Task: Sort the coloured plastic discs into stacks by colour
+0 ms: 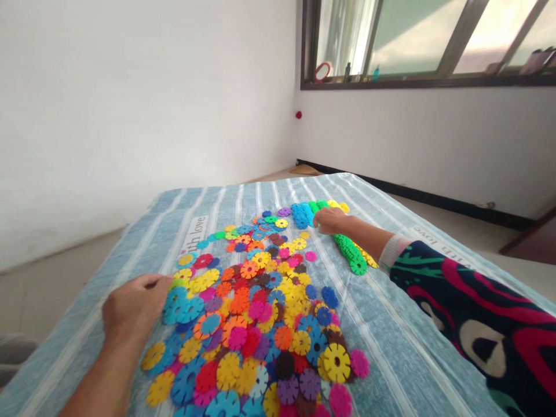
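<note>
A loose pile of notched, flower-shaped plastic discs in many colours spreads over the bed-like surface in front of me. At the pile's left edge, my left hand is closed, its fingertips hidden beside turquoise discs and a yellow-green one. My right hand reaches far forward with its fingers pinched together over the sorted rows. Beside its fingertips lies a row of blue discs. A row of green discs runs under and behind this hand, with yellow discs alongside. What either hand grips is hidden.
A blue-and-white striped cloth covers the surface. A purple disc pair lies left of the blue row. White walls stand behind, and a window at upper right has small items and a round red-rimmed mirror on its sill.
</note>
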Demonstrator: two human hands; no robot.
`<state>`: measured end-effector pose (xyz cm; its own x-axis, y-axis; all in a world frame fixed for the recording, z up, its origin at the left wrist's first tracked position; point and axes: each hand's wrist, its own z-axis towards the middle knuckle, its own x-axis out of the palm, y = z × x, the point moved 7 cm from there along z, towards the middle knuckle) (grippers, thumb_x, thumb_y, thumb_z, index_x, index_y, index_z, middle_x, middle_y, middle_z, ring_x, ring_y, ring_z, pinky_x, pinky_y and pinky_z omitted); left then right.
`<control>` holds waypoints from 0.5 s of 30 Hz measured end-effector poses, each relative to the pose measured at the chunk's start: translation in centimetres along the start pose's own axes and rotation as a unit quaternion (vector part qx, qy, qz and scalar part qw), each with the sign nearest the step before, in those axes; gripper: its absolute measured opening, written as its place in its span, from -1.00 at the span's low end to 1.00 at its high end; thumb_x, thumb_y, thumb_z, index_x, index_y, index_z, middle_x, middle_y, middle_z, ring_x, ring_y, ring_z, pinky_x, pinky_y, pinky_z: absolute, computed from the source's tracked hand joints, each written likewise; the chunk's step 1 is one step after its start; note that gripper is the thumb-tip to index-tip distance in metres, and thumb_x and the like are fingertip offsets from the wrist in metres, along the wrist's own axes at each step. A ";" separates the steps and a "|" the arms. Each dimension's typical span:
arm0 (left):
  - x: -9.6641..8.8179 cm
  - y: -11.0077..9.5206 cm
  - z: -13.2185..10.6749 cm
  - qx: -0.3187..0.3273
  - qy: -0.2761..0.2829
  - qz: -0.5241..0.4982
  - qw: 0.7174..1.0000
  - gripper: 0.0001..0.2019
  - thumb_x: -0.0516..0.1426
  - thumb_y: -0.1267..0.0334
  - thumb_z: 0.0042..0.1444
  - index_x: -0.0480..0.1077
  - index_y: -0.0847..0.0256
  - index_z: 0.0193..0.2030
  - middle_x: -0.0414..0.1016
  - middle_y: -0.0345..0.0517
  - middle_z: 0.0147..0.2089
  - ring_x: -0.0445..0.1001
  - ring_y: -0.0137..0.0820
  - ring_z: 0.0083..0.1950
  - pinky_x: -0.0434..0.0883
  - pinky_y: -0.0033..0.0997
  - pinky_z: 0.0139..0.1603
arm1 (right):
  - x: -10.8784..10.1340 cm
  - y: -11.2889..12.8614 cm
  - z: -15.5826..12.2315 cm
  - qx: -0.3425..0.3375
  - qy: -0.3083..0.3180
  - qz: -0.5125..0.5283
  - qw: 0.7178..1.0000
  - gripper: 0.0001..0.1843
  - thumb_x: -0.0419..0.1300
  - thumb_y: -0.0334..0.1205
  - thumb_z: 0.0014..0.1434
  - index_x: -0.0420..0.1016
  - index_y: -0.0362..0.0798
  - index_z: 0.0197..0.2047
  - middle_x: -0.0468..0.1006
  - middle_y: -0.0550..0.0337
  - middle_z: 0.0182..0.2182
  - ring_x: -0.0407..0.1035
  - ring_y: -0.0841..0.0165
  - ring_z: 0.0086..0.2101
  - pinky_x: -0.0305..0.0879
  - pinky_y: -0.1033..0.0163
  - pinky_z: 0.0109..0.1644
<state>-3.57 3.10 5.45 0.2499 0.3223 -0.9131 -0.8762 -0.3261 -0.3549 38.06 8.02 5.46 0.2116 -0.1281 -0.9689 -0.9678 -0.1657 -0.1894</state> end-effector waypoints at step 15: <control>0.7 0.6 0.6 0.003 0.026 -0.026 0.999 -0.59 0.10 -0.03 -0.05 0.59 0.23 -0.26 0.63 -0.02 -0.33 0.53 -0.22 -0.30 0.36 -0.40 -0.41 | -3.0 3.7 -6.1 -0.011 -0.082 0.073 0.994 -0.68 0.07 -0.10 0.29 0.58 0.07 -0.03 0.63 0.10 -0.11 0.49 0.21 -0.10 0.31 0.28 -0.16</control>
<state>-4.21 3.64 4.71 0.3168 0.2924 -0.9023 -0.8638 -0.3041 -0.4018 34.65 1.80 8.61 0.0417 0.0085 -0.9991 -0.9832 -0.1777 -0.0426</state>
